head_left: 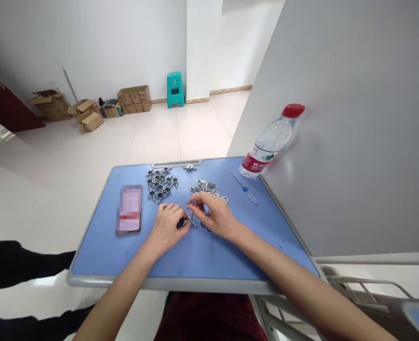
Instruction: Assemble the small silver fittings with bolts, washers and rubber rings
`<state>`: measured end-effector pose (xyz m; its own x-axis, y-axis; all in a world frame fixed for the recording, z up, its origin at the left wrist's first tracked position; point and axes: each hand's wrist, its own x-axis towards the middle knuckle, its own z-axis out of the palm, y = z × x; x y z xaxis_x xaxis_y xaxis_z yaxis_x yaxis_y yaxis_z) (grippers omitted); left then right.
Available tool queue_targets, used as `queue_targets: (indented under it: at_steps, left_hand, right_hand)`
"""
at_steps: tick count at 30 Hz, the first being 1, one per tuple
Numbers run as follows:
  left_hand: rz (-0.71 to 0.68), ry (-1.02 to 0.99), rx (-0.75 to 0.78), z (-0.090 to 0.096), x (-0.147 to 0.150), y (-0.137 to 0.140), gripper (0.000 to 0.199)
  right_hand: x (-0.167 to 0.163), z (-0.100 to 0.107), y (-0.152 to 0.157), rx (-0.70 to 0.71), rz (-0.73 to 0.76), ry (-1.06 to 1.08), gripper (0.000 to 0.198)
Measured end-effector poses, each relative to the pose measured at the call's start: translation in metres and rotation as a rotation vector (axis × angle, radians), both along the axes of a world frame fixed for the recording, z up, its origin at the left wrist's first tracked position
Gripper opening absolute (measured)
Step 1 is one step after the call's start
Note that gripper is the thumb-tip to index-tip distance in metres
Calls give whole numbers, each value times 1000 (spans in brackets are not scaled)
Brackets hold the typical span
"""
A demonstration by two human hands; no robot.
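Observation:
My left hand (168,224) is closed around a small silver metal fitting (188,220), low over the blue table. Just right of it, my right hand (214,213) pinches a small shiny piece (192,202) between thumb and fingertips. A thin stem seems to run down from that piece toward the fitting; its exact kind is unclear. Beside and partly under my right hand lie several black rings (205,226). Beyond that hand is a pile of loose silver metal parts (204,185). Several similar fittings with black round centres (159,183) stand grouped farther left.
On the blue table (124,258) a phone (130,208) lies left, and a screwdriver with a clear blue handle (246,191) lies right. A red-capped water bottle (268,142) stands at the far right corner, near a grey panel (358,132). Another metal piece (190,167) sits at the back edge.

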<state>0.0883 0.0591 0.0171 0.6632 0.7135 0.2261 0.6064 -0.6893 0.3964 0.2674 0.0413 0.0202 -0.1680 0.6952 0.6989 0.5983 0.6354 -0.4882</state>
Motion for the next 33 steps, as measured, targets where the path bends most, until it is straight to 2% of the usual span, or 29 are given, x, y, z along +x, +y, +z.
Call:
queue_targets:
  at_steps: [2,6,9,14,19,23,27,33]
  left_hand:
    - [-13,-25,11,-2,3,1,8]
    - [-38,-50,39,-4,6,2,9]
    - [-36,-52,47,-6,6,3,9]
    - [-29,-59,44,-7,5,1,6]
    - [5,-52,56,-7,5,-1,4]
    - [12,-57,69,-7,6,-1,5]
    - [9,-64,53,-7,5,-1,7]
    - [9,-84,1,-5,5,-1,5]
  right_hand:
    - [3,0,1,-1,7,3,16]
    - [12,6,-3,-19,147,-43,28]
    - [16,11,-7,-62,211,-30,29]
    - [16,9,-6,-29,105,50,16]
    - [10,2,-5,11,19,37,16]
    - [9,4,-8,6,101,-18,22]
    - [17,13,-11,-66,208,-76,29]
    - [20,14,-9,-120,130,48,19]
